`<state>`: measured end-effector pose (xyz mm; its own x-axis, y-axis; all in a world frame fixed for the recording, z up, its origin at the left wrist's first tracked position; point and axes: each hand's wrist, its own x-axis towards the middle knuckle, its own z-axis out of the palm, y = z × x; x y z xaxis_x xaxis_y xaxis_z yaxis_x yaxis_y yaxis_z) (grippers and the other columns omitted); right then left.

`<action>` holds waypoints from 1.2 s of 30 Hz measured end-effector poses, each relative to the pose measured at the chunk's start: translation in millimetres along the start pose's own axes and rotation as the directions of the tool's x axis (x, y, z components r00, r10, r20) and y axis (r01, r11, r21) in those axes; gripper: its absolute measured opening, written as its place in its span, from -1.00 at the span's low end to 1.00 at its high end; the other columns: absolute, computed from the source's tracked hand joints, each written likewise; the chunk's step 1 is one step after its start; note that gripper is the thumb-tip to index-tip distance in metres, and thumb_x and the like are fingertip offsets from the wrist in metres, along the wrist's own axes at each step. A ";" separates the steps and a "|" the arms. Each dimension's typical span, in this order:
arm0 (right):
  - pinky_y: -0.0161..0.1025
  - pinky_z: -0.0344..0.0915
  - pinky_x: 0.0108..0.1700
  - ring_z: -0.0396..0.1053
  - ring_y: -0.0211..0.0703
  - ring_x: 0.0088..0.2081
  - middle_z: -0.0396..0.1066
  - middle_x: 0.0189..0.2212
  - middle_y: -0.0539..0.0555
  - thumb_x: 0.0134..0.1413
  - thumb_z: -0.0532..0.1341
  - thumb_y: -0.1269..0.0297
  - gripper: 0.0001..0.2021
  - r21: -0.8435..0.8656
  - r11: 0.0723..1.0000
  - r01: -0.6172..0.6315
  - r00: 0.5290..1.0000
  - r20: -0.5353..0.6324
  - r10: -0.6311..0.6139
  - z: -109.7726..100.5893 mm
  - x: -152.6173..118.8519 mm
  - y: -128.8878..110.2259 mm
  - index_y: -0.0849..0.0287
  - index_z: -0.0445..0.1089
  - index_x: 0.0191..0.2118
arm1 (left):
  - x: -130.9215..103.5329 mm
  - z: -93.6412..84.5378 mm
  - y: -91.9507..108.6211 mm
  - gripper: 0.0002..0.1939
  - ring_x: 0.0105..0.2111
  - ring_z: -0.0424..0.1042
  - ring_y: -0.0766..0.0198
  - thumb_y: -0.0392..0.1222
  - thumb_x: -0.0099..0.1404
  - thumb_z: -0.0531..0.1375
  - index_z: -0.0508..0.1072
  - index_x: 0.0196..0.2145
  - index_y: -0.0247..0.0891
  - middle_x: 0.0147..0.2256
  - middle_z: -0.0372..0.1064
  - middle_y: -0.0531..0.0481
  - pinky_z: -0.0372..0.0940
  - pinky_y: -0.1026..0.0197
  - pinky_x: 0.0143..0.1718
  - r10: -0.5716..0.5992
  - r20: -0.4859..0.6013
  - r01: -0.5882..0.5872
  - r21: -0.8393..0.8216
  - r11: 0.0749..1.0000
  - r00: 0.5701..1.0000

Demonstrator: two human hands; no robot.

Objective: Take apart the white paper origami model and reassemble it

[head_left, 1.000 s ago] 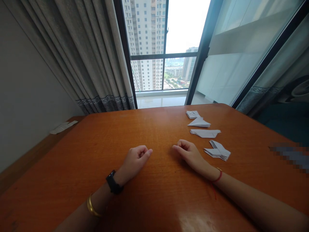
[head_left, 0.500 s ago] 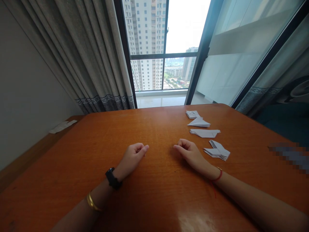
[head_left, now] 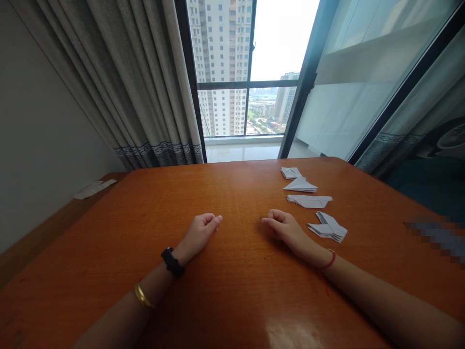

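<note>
Table [head_left: 232, 286]: orange-brown wood, glossy, with a rounded far right corner and a bright reflection at the near edge of the view.
Farthest folded paper [head_left: 290, 173]: white, compact and flat.
Triangular folded paper [head_left: 301, 185]: white, layered, just nearer; contact with the farthest piece cannot be told.
Long folded paper [head_left: 309, 201]: white, narrow, lying crosswise, apart from its neighbours.
Forked folded paper [head_left: 330, 228]: white, layered, nearest of the four.
Right side: pixelated bluish-gray item [head_left: 441, 236], unidentifiable.

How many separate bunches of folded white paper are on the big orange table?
3: the far bunch, with two shapes meeting; the long middle bunch; and the near bunch, right of the right hand. Folds may hide sheets.
</note>
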<state>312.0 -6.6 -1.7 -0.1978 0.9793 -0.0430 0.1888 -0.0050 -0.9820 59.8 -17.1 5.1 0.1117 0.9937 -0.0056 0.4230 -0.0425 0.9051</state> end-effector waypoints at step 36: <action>-0.35 -0.11 -0.60 0.00 -0.38 -0.65 0.09 -0.72 -0.15 0.04 0.20 0.06 -0.66 -0.117 0.993 0.020 0.990 0.139 -0.003 -1.5 -0.9 -1.4 0.13 0.11 -0.55 | 8.9 -8.4 -9.5 -0.65 -0.71 -0.20 0.51 0.06 0.22 0.16 0.19 -0.51 -0.24 -0.69 -0.11 0.26 -0.31 0.34 -0.68 -0.137 0.244 0.228 -0.399 0.888 0.960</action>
<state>313.4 -7.1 0.1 -0.3306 0.9415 -0.0650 0.2958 0.0380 -0.9545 49.2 -7.0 0.1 0.2693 0.9345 -0.2329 0.0420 0.2302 0.9722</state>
